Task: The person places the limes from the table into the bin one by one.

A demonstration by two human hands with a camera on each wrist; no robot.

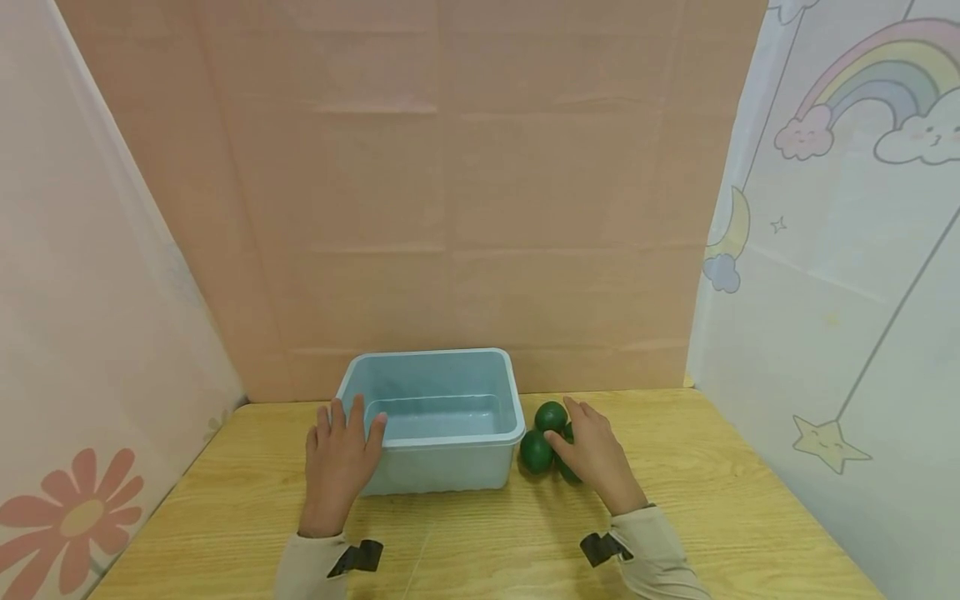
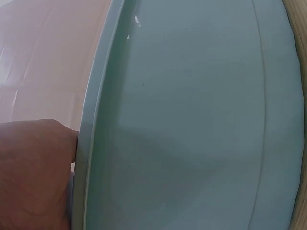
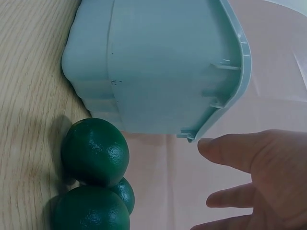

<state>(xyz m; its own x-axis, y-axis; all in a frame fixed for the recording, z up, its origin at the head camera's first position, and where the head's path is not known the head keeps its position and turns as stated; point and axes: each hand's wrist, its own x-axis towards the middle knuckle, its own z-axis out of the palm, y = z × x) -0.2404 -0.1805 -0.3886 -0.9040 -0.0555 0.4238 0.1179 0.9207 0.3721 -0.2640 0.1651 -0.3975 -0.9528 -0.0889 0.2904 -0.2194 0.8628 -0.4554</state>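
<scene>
A light blue plastic bin (image 1: pixel 450 469) stands on the table with its inside bare. My left hand (image 1: pixel 337 467) is at its front left corner, fingers extended over the rim (image 2: pixel 85 143); the left wrist view shows the hand right against that rim. To the bin's right sit several dark green, round, lime-like fruits (image 1: pixel 536 453) in a tight cluster. Over their right side hovers my right hand (image 1: pixel 600 458), its fingers spread and holding nothing. In the right wrist view, the thumb and fingers (image 3: pixel 232 195) are apart from the glossy fruits (image 3: pixel 96 152), and part of the cluster is hidden.
The wooden table (image 1: pixel 480 550) ends at a brown backdrop (image 1: pixel 480 208) just behind the bin. Patterned cloth walls, a left one (image 1: pixel 97 275) with a flower and a right one (image 1: pixel 832 308) with a rainbow, flank the table.
</scene>
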